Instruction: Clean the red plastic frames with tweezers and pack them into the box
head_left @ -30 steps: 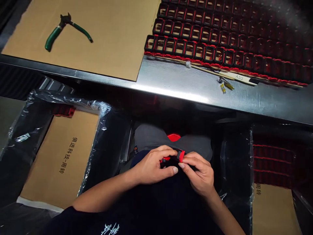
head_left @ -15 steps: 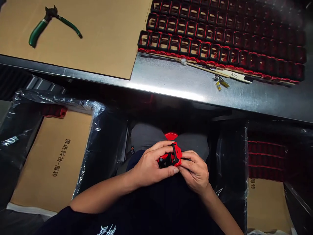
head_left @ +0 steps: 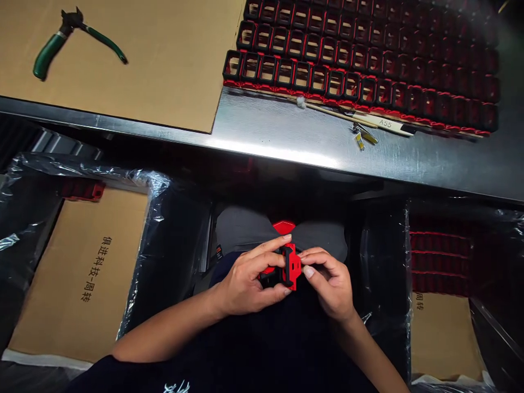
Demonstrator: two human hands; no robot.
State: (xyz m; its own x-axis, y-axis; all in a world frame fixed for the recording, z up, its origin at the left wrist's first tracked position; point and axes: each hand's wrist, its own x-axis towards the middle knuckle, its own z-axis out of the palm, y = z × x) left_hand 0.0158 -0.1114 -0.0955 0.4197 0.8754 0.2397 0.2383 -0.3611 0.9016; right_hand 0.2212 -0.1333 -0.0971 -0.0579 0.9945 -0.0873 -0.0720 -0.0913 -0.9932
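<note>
A small red and black plastic housing (head_left: 295, 266) is held in front of my torso. My left hand (head_left: 251, 278) grips it from the left, with the fingers over its top and the thumb along its lower edge. Its red face, which has small slots, is turned to the right. My right hand (head_left: 329, 278) is at that face, fingers curled and thumb bent close to the forefinger, the tips against the red edge. Anything small between those fingertips is hidden.
Rows of similar housings (head_left: 301, 76) stand on the metal bench (head_left: 262, 134). Near them lie a cotton-tipped stick (head_left: 327, 111), a label marked A55 (head_left: 385, 123) and small clips (head_left: 360, 139). Green-handled cutters (head_left: 51, 54) rest on cardboard (head_left: 164, 65). Plastic-lined bins (head_left: 153, 185) flank my legs.
My left fingers have lifted and spread along the housing, whose red face has turned more toward the camera. My right thumb has moved up from its lower corner to the face's edge.
</note>
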